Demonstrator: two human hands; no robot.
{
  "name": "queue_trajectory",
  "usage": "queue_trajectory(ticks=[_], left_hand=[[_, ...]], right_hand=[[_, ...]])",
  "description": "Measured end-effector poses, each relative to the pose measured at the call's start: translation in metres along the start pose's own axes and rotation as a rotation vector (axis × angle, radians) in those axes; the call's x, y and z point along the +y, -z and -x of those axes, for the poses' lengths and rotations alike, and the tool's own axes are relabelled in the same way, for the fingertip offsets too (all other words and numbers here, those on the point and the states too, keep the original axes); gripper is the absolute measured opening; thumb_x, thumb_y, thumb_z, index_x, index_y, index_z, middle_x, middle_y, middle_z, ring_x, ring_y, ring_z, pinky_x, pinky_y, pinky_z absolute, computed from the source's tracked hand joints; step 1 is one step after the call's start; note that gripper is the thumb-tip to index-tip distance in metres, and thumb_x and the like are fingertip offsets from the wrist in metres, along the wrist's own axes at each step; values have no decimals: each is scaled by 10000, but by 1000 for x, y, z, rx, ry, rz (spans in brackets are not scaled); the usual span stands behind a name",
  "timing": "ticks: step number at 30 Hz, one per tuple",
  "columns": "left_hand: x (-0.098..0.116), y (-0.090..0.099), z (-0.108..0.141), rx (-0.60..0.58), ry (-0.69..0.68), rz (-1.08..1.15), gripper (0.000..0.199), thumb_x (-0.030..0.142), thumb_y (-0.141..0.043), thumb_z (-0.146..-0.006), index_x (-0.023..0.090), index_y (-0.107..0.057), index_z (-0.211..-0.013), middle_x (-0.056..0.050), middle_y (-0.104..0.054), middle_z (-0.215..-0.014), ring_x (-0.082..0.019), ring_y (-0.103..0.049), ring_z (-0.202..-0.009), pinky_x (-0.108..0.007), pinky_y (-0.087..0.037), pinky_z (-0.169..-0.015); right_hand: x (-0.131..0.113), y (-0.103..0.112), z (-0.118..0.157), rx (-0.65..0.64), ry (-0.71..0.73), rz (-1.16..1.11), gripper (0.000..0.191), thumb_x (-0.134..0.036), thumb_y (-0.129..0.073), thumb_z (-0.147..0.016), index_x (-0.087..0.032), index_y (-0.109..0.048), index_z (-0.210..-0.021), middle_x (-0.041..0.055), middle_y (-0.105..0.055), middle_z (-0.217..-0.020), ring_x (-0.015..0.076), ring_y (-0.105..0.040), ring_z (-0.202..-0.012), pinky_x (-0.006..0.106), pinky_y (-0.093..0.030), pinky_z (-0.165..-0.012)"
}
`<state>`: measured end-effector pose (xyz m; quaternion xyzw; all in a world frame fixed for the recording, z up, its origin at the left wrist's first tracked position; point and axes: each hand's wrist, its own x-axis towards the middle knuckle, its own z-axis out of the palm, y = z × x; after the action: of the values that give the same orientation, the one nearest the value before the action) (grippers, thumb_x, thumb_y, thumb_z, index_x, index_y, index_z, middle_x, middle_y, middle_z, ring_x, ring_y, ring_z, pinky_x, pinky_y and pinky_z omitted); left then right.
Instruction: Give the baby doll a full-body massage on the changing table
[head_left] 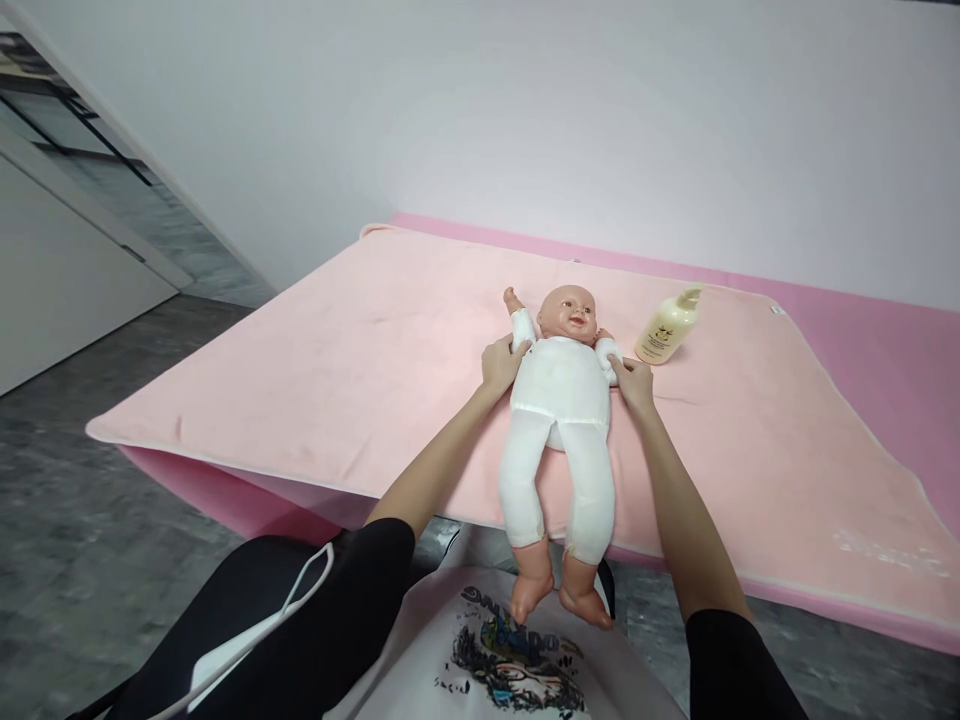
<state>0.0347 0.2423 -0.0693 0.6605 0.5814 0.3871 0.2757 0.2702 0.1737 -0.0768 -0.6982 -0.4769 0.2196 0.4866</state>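
A baby doll (562, 385) with a white cloth body lies face up, its feet hanging past the near edge of the pink blanket. My left hand (501, 364) is closed around the doll's arm on the left side of the picture, near the elbow. On the other side, my right hand (634, 384) grips the doll's other arm, thumb and fingers on its white sleeve. Just beyond my right hand stands a pale yellow pump bottle (666, 330), apart from the doll.
The light pink blanket (322, 350) covers most of a table with a darker pink cover (870, 400). A white wall (600, 130) rises behind it. Grey floor (67, 530) shows at the left, and a white cable (300, 597) runs by my left sleeve.
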Motion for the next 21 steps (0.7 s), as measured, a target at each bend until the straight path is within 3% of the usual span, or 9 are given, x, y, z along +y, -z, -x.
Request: queue_trajectory(ticks=[2,5,10,13,17,19,21], left_hand=[[2,-1,-2,-4,14,-57,358,480,-524,-754,171,-685,-836,-105,-678,-767,-231,-586,-716,-310,-379,-673],[-3,-1,-3,-51,44,23,366,474,-521,-748,165,-688,-850,-86,-681,-789,-218,-582,-716,-308,-393,-674],[-13,-1,1,-179,-21,629,467,285,-587,-651,182,-627,-1105,-28,-677,-992,-174,-591,-835,-278,-444,-718],[-15,1,4,-176,70,825,461,129,-535,-547,178,-684,-980,-44,-658,-1088,-186,-591,-954,-305,-461,-805],[-17,3,5,-147,121,920,343,79,-475,-470,159,-711,-705,-59,-675,-1046,-191,-591,-994,-319,-449,-886],[-18,3,5,-160,133,944,358,87,-485,-472,155,-718,-735,-58,-694,-947,-182,-609,-903,-316,-463,-835],[-18,3,5,-183,142,931,423,108,-507,-488,154,-719,-852,-49,-698,-886,-164,-604,-788,-301,-466,-735]], right_hand=[[0,-3,1,66,-15,123,401,-468,-528,-746,-176,-436,-487,-33,-377,-461,94,-326,-502,241,-223,-481],[2,-4,5,120,-22,47,402,-478,-529,-737,-180,-418,-492,-36,-362,-472,92,-322,-503,241,-224,-474],[5,0,13,83,-66,-347,297,-461,-613,-650,-168,-562,-641,-72,-379,-456,71,-312,-418,216,-252,-412],[4,6,14,-3,-149,-544,211,-331,-658,-582,-166,-623,-708,-85,-421,-435,63,-333,-376,204,-290,-386],[7,11,12,-17,-90,-705,47,-180,-640,-513,-171,-617,-554,-17,-615,-650,97,-557,-583,234,-459,-550],[9,12,10,1,-33,-723,43,-150,-644,-492,-170,-608,-506,5,-658,-779,121,-608,-741,262,-492,-683],[11,11,9,13,-25,-703,75,-151,-652,-497,-171,-647,-568,7,-664,-785,119,-610,-753,263,-494,-698]])
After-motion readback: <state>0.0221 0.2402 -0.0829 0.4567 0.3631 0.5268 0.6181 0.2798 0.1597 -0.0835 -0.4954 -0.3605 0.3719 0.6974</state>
